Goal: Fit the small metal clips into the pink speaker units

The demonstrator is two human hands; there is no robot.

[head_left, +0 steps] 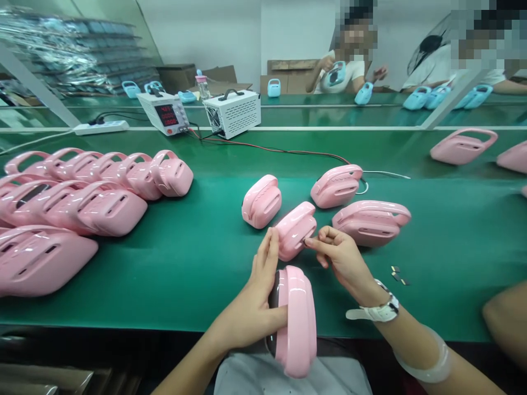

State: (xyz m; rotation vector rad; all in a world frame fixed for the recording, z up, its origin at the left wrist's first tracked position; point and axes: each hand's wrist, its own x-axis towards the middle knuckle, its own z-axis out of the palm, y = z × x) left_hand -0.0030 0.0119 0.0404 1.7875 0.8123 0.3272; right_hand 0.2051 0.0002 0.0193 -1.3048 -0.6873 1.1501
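My left hand (259,296) has its thumb hooked under the handle of a pink handled device (302,323) at the table's front edge. The outstretched fingers of that hand rest against the side of a second pink device (294,230). At the slot on this second device, my right hand (340,258) pinches a tiny dark piece, seemingly a memory card (305,240), mostly hidden by the fingertips. Several small memory cards (397,274) lie on the green mat to the right. Around them stand more pink devices, one (262,202) behind left, one (336,186) behind, and one (370,224) to the right.
Rows of pink devices (111,211) fill the left side. Two power units (164,114) (234,112) and a power strip (101,127) stand at the back, with a red-black cable (280,149) crossing the table. Co-workers sit opposite with blue devices (335,75). Someone's elbow (508,315) shows at right.
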